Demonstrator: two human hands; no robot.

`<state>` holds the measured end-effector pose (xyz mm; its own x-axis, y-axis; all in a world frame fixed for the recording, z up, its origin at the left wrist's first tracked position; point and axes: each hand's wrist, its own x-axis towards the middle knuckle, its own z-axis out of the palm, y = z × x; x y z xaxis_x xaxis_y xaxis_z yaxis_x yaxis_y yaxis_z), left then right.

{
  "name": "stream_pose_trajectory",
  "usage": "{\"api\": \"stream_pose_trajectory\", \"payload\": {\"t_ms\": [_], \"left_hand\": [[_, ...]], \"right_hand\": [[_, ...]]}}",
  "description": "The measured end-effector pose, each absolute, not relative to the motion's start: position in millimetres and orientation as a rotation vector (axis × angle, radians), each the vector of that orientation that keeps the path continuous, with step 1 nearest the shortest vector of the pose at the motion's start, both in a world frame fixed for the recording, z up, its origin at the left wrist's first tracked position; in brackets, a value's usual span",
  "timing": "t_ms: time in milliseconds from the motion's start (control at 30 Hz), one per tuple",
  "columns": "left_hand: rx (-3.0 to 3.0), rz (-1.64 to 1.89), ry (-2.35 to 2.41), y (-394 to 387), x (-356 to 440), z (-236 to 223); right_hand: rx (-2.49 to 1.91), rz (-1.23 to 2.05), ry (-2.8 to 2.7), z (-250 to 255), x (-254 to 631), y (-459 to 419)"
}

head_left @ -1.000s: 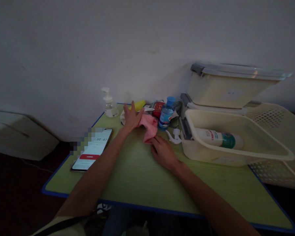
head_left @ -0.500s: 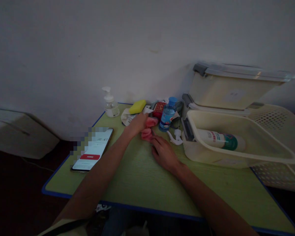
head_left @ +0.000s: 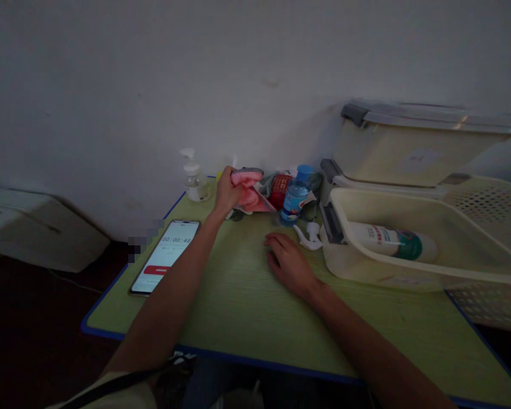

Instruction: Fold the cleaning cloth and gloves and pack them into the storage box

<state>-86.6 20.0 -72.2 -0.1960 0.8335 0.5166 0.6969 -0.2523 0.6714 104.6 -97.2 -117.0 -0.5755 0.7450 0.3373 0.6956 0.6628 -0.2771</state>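
Observation:
My left hand (head_left: 229, 194) is closed on a pink fluffy cloth (head_left: 251, 193) with a dark-and-white striped edge, raised over the back of the table. The cloth hides part of the pile behind it. Lower and to the right, my right hand (head_left: 290, 262) lies on the table with its fingers loosely stretched, holding nothing. Just beyond its fingers are a white spray trigger head (head_left: 310, 236) and a blue bottle (head_left: 294, 197) with a blue cap. A red patterned item (head_left: 280, 188) sits behind the bottle.
A phone (head_left: 170, 250) with a running timer lies by my left forearm. A clear pump bottle (head_left: 195, 179) stands at the back left. To the right, an open cream bin (head_left: 336, 258) holds a white-and-green bottle (head_left: 392, 241); a lidded box (head_left: 387, 153) stands behind.
My left hand has lifted the pink cloth up and slightly left from the table, where both hands were at it. My right hand has let go and stays low on the table.

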Motion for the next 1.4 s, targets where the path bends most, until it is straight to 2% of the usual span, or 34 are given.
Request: {"api": "stream_pose_trajectory", "payload": {"t_ms": [167, 333, 467, 600, 800, 1200, 1400], "left_hand": [[2.099, 1.203, 1.696, 1.8, -59.4, -79.1], [2.362, 0.923, 1.683, -22.6, -35.7, -58.7], [2.304, 1.147, 1.485, -29.4, -11.7, -53.4], [2.235, 1.283, 1.11, -20.9, 12.1, -70.2], [2.137, 1.386, 1.155, -8.3, 15.0, -88.2], [2.081, 1.343, 1.125, -10.7, 11.4, -86.3], [1.909, 1.418, 1.121, -16.6, 3.9, -62.6]], "right_hand": [[-1.12, 0.17, -2.455, -116.0, 104.5, -97.4], [-1.121, 0.178, -2.45, -115.6, 103.9, -97.6], [-1.12, 0.176, -2.448, -117.4, 103.5, -97.4], [-1.13, 0.171, -2.451, -118.4, 103.3, -97.1], [-1.134, 0.181, -2.453, -118.2, 103.0, -97.2], [-1.126, 0.198, -2.459, -117.1, 102.5, -96.7], [-1.119, 0.191, -2.468, -116.1, 103.9, -95.8]]}}
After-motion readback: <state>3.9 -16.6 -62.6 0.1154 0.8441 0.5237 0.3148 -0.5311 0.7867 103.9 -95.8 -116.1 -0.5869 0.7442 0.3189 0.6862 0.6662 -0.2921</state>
